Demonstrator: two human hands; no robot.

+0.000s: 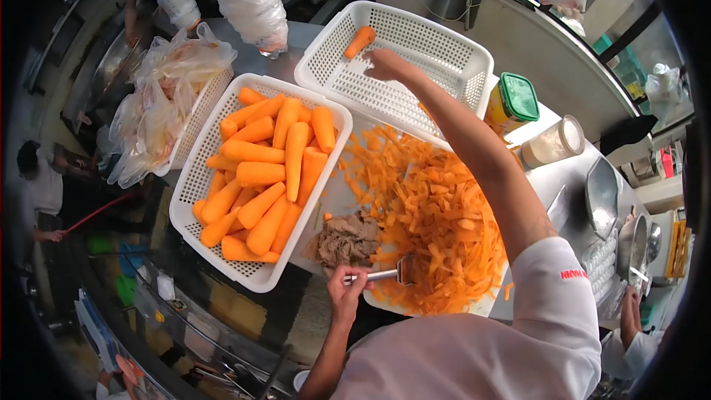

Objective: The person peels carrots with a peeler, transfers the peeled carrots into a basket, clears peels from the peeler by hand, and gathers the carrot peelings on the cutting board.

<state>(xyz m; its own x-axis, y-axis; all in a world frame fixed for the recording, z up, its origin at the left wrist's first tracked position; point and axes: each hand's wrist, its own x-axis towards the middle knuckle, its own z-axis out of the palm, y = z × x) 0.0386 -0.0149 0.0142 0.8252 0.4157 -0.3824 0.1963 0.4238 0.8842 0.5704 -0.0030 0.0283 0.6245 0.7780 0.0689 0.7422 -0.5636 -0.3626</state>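
Note:
My left hand (pixel 345 293) grips the metal handle of a peeler (pixel 381 275), whose wide head rests against the heap of orange carrot peelings (pixel 444 230). My right hand (pixel 387 67) reaches over a white perforated basket (pixel 452 52), its fingers apart and holding nothing I can see. Close to those fingers lies a single carrot (pixel 360 42) in that basket. A second white basket (pixel 261 281) is piled with peeled carrots (pixel 259 174). Beside the peelings, just above my left hand, sits a brown crumpled clump (pixel 348 241).
Behind the right basket's corner stand a yellow tub with a green lid (pixel 516 100) and a lidded clear jar (pixel 555 141). Plastic bags (pixel 163 96) fill another basket at left. A wrapped white stack (pixel 250 4) stands at the back. Other people (pixel 48 185) are around the kitchen.

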